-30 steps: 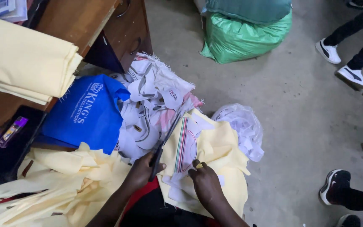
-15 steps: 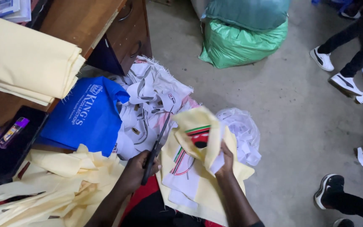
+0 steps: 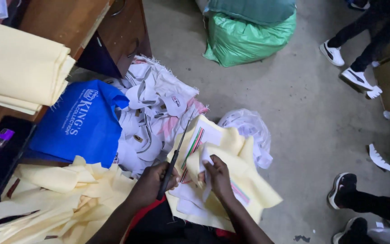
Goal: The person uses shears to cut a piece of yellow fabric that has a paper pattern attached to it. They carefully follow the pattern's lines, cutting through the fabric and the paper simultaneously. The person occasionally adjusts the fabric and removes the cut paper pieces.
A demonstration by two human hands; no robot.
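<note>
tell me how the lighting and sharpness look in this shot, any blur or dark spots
Head view: dim, even indoor light with no glare; the left hand with the scissors and the right hand on the yellow cloth are fairly sharp. The lower left corner and upper right edge fall into shadow, and the shoes look slightly soft.

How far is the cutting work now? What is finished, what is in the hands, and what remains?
Looks done: cut yellow pieces heaped at the left, white scraps beside them. In hand: the left hand grips scissors, blades pointing away over a yellow cloth with striped trim, which the right hand folds back. Probably left: the folded yellow stack on the wooden desk looks uncut.
</note>
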